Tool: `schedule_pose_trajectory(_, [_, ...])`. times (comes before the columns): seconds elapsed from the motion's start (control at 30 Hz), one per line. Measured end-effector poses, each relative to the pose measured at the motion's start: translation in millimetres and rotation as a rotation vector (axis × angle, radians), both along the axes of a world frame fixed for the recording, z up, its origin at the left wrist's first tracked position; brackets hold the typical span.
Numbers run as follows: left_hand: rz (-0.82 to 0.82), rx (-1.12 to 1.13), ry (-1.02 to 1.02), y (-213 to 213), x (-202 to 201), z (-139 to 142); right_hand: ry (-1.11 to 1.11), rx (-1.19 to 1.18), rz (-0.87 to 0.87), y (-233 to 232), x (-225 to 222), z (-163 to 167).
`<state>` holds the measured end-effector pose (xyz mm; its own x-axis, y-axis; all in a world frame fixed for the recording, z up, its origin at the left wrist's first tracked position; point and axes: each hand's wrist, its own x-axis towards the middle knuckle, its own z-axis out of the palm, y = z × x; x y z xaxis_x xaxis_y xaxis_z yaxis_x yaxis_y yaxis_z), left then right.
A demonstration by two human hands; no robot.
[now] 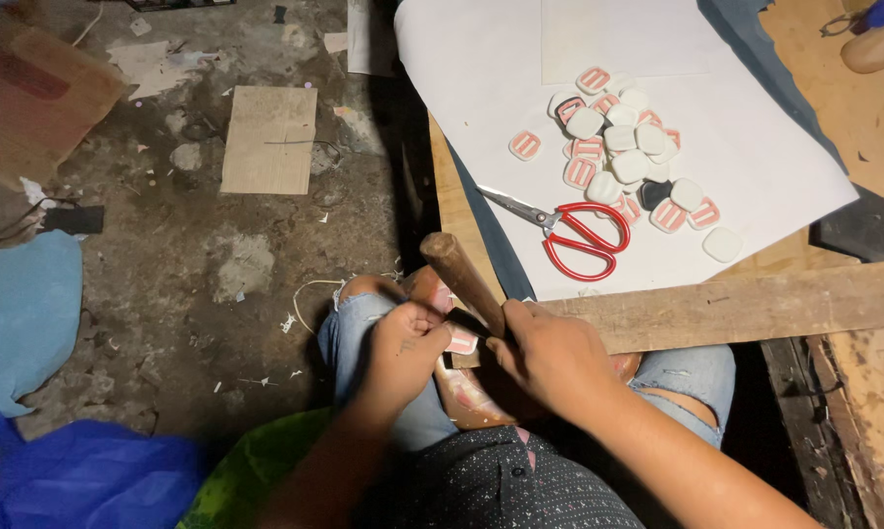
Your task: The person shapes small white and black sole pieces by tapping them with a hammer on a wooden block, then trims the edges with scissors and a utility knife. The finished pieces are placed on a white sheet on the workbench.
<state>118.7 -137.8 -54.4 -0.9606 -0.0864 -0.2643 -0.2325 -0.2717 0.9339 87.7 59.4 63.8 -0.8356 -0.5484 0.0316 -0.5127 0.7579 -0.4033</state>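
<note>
Rough concrete floor [197, 245], littered with scraps and a flat piece of board [268, 139], fills the left half of the view, while a low wooden surface [755, 304] sits at about two o'clock from the person's lap. On that surface a white sheet of paper [775, 157] keeps a heap of small white-and-pink rounded pieces [623, 142] clean and together, with red-handled scissors [574, 235] lying just beside the heap at its seven o'clock, blades pointing away to ten o'clock, within easy reach. The person sits with knees in torn jeans [363, 333] drawn up, so the lap serves as a brace for the work. The left hand [403, 348] is closed in a pinch on one small pink-and-white piece [461, 342], pressing it down against a tan rounded form [461, 392] (what the form is cannot be told) resting between the thighs. The right hand [549, 358] is wrapped firmly round a wooden-handled tool [461, 279], its handle slanting up toward eleven o'clock and its working end hidden at the piece, held close to the head, seemingly for control. Blue and green plastic bags [89, 470] lie at eight o'clock on the floor.
</note>
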Motion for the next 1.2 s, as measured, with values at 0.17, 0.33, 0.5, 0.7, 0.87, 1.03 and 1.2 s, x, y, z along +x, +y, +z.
schedule_pose_trajectory(0.17, [-0.057,-0.12,0.048,-2,1,9,-0.066,0.042,-0.036,-10,-11,0])
schedule_pose_trajectory(0.33, [0.005,-0.277,0.168,3,9,17,-0.019,0.018,-0.006,-3,-4,2])
schedule_pose_trajectory(0.5, [-0.046,-0.093,0.022,-2,-1,12,-0.054,0.084,-0.02,-5,-10,3])
schedule_pose_trajectory(0.7, [-0.014,-0.159,0.1,4,7,7,-0.048,0.062,0.002,-8,-10,1])
schedule_pose_trajectory(0.87, [-0.007,-0.116,0.064,1,6,6,0.017,0.062,0.052,-1,-6,6])
schedule_pose_trajectory(1.03, [-0.054,-0.053,0.044,-1,3,2,-0.092,0.083,-0.013,-8,-15,4])
schedule_pose_trajectory(1.2, [-0.006,-0.112,0.077,4,10,2,0.005,0.054,0.058,0,-9,5])
